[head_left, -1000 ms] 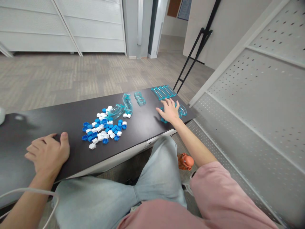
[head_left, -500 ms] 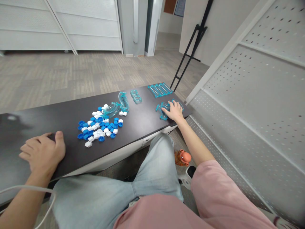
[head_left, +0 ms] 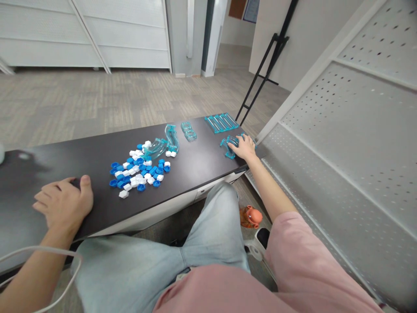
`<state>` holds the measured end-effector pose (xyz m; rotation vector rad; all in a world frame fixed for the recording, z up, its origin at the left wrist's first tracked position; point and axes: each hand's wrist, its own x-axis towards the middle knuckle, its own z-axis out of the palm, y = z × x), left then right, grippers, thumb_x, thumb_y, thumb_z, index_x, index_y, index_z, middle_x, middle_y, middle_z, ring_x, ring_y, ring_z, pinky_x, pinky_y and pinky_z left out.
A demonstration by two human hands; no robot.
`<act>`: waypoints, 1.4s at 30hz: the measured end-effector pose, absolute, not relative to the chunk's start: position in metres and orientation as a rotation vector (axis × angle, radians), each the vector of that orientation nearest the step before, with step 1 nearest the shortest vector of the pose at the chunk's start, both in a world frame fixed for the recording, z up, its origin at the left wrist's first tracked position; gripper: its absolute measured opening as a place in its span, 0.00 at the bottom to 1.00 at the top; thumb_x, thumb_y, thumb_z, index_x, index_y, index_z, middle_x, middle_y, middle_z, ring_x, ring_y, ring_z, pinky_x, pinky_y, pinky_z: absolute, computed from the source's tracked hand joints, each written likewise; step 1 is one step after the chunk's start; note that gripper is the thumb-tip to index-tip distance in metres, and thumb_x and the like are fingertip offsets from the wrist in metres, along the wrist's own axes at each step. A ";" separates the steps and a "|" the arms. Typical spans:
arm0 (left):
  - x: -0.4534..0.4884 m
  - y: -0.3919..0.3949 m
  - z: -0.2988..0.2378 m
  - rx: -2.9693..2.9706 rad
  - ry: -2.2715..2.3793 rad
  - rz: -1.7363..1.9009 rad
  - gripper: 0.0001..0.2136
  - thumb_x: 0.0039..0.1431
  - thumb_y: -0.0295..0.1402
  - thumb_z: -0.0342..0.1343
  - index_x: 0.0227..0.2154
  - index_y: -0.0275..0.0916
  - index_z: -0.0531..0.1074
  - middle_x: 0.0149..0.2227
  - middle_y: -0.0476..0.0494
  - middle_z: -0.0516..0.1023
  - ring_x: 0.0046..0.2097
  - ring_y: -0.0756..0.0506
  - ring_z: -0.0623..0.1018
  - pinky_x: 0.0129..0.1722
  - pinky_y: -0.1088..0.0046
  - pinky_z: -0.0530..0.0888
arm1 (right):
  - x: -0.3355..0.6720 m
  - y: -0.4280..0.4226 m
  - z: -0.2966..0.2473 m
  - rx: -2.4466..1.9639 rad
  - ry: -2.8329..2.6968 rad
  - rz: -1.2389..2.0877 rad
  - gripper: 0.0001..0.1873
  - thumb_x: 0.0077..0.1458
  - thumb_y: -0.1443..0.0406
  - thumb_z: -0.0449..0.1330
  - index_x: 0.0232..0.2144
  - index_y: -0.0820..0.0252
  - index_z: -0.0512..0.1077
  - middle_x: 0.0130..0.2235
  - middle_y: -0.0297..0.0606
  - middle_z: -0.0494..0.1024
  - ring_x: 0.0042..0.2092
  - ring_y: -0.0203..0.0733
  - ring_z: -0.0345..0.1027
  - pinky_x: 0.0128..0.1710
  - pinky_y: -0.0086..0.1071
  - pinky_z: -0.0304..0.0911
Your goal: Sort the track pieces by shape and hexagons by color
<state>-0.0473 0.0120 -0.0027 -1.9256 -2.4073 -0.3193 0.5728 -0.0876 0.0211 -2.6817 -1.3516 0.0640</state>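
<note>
My right hand [head_left: 245, 148] lies over a small group of clear teal curved plastic tube pieces [head_left: 230, 152] at the table's right end. Its fingers are spread across them and partly cover them. At the left, my left hand [head_left: 65, 200] rests on the dark table top, fingers loosely apart and thumb out. A dark patch shows beside its thumb; I cannot tell whether it is an object or shadow. Between the hands lies a loose pile of blue and white hexagonal pieces [head_left: 138, 174], with larger curved teal tubes [head_left: 156, 148] at its far side.
Straight teal tubes [head_left: 221, 122] lie side by side at the far right corner of the dark table [head_left: 192, 174]. Small rounded teal pieces [head_left: 188, 131] sit left of them. A perforated panel [head_left: 342, 143] borders the right. An orange-lidded bottle [head_left: 250, 216] stands below; a white cable [head_left: 42, 248] crosses my left forearm.
My right hand and the curved teal pieces under it have shifted slightly away from the near table edge, and the pieces lie closer together. My left hand stays in place. The view has shifted slightly.
</note>
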 end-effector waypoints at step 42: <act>0.126 0.057 0.039 -2.719 -1.923 -0.584 0.23 0.79 0.43 0.67 0.69 0.39 0.83 0.65 0.24 0.86 0.68 0.25 0.77 0.68 0.42 0.62 | 0.363 0.037 -0.014 -1.750 -1.510 0.375 0.35 0.87 0.48 0.45 0.69 0.59 0.83 0.69 0.57 0.83 0.65 0.55 0.80 0.69 0.46 0.76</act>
